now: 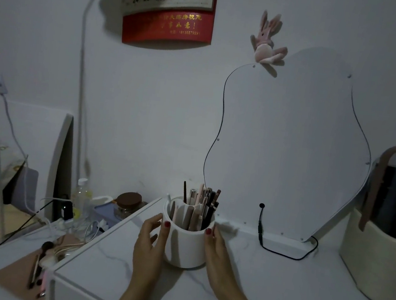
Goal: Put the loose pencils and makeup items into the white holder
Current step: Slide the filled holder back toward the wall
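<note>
The white holder [186,247] stands upright on the white marble-look tabletop [273,296], near the wall. Several pencils and makeup items [201,206] stick up out of its compartments. My left hand [149,246] presses against the holder's left side, thumb on the rim. On the opposite side my right hand [217,249] cups the holder, its thumb also at the rim. Both hands grip the holder between them.
A wavy-edged mirror panel [292,149] leans on the wall behind, with a black cable [279,252] trailing from it. At the right stands a cream and dark container [386,235]. A lower shelf on the left holds a brush on a pink mat [35,269], a jar [129,203], a bottle and cables.
</note>
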